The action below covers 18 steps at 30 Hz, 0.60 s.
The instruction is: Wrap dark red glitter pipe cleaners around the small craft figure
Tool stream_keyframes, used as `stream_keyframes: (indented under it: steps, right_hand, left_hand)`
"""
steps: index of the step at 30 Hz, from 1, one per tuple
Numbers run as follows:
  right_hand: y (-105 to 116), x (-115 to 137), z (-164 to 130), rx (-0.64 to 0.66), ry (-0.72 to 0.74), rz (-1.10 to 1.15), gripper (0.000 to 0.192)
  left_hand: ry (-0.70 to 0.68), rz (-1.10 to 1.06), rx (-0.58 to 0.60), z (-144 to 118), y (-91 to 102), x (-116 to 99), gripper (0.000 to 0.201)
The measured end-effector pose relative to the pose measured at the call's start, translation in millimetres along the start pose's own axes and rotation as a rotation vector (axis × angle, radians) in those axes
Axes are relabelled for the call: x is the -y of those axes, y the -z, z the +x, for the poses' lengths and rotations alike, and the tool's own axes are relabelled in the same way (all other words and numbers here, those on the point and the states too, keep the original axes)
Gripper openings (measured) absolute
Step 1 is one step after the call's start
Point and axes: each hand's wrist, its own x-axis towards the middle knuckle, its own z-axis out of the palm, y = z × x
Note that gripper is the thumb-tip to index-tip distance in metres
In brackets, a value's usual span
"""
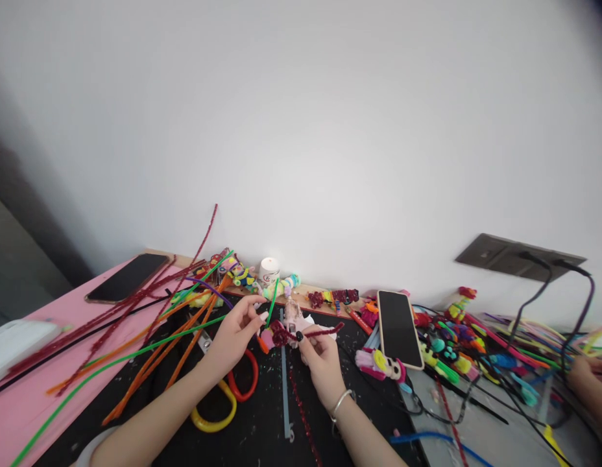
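My right hand (pixel 321 360) is closed in a pinch on a dark red tinsel pipe cleaner (pixel 325 332), whose left end bunches into a fuzzy coil (pixel 280 333). Close beside that coil, my left hand (pixel 240 327) has thumb and fingers drawn together at a short upright length of green pipe cleaner (pixel 273 301); its exact grip is partly hidden. A pale pinkish piece (pixel 293 314) sits just behind both hands. Under my left forearm lie scissors with a red and a yellow handle loop (pixel 214 428). A grey-blue strip (pixel 285 392) runs along the black mat.
Loose orange pipe cleaners (pixel 150 370) and a dark phone (pixel 128 277) lie on the left. Another phone (pixel 401 329) leans at right by a pink-and-white figure (pixel 380 364). A paper cup (pixel 268 271) stands by the wall. Another person's hand (pixel 593 383) is at far right.
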Motion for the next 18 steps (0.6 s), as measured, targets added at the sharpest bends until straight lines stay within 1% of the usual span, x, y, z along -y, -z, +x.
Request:
stream_keyframes:
  steps: [5, 10, 12, 16, 18]
  right_hand:
    - [-0.4, -1.1, -0.3, -0.001, -0.017, 0.009, 0.050]
    - [0.4, -1.9, 0.9, -0.008, -0.019, -0.005, 0.050]
    - [0.4, -1.7, 1.2, -0.010, -0.024, -0.006, 0.051]
    - [0.5, -1.6, 0.9, -0.012, -0.023, 0.005, 0.050]
    - [0.6, -2.3, 0.8, -0.021, -0.025, 0.027, 0.048]
  left_hand:
    - [-0.029, 0.033, 0.019, -2.8, 0.4, 0.3, 0.025]
    - [0.059, -0.003, 0.057, -3.8, 1.4, 5.3, 0.029]
    - [0.072, -0.039, 0.048, -3.2, 1.2, 6.7, 0.031]
    - [-0.009, -0.063, -0.002, -2.1, 0.4, 4.9, 0.027]
    - [-0.018, -0.056, -0.023, -2.4, -0.1, 2.4, 0.025]
